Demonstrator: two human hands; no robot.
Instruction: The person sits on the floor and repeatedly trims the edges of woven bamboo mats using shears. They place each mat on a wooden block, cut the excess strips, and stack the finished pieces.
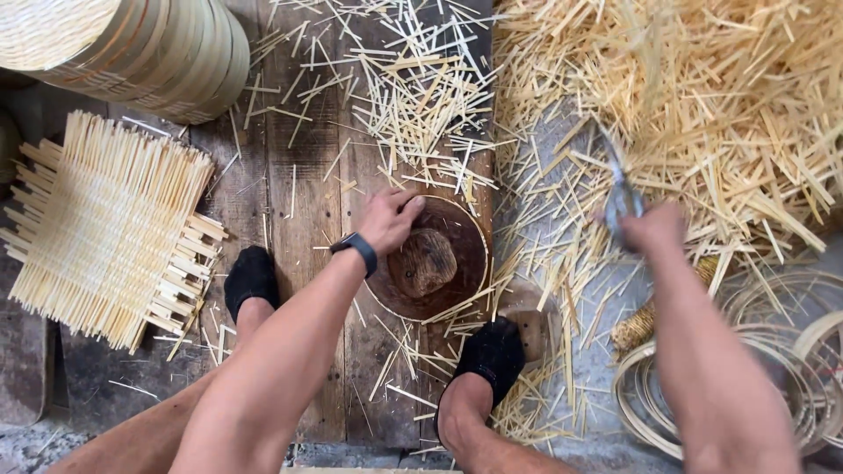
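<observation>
My left hand (pixel 389 218) rests on the rim of a round dark wooden disc (pixel 457 254) lying on the plank floor, fingers curled against a rough brown wooden block (pixel 423 261) fixed at its centre. My right hand (pixel 652 228) is raised over the strip pile, closed around a blurred grey metal cutting tool (pixel 622 189) whose blades point away from me. A dark watch sits on my left wrist. My two feet in black socks (pixel 252 276) flank the disc.
A big heap of cut bamboo strips (pixel 702 96) fills the upper right, with loose strips scattered over the planks. A stack of square woven mats (pixel 110 228) lies at the left. Stacked round bamboo hoops (pixel 158 53) stand top left; thin bamboo rings (pixel 790 351) lie lower right.
</observation>
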